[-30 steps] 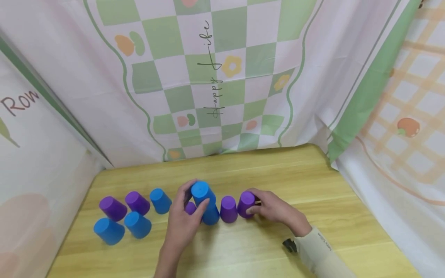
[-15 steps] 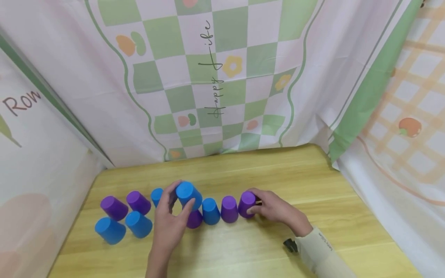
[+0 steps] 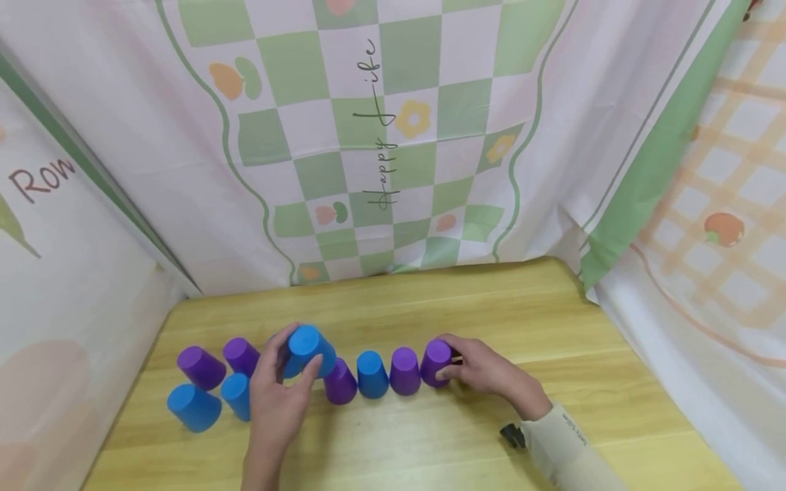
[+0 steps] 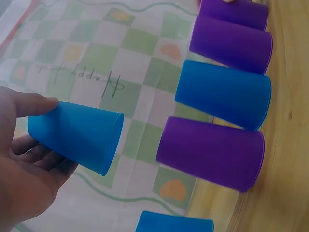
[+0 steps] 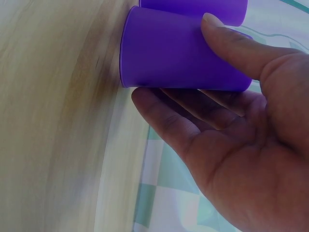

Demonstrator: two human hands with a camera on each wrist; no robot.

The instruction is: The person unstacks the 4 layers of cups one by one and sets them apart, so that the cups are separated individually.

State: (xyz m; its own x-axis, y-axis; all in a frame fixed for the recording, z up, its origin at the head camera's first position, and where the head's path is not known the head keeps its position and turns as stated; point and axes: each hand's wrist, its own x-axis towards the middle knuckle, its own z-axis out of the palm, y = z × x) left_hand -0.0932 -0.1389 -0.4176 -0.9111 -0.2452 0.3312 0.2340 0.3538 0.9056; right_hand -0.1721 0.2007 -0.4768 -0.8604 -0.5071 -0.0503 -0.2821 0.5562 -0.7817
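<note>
"View from the head: what's showing?"
"Left hand [image 3: 276, 392] is holding a blue cup [image 3: 312, 351] over the bench [image 3: 405, 450], just left of a four-cup row [image 3: 372, 375]; right hand [image 3: 488, 374] is gripping the row's rightmost purple cup [image 3: 434, 365]."
"Left wrist?"
"Thumb [image 4: 38, 105] and fingers [image 4: 41, 158] are pinching the blue cup, apart from the row."
"Right wrist?"
"Purple cup is standing on the bench, between thumb and fingers."

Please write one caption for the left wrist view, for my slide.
The left grip holds a blue cup off the wood-grain table, near a row of inverted purple and blue cups.
</note>
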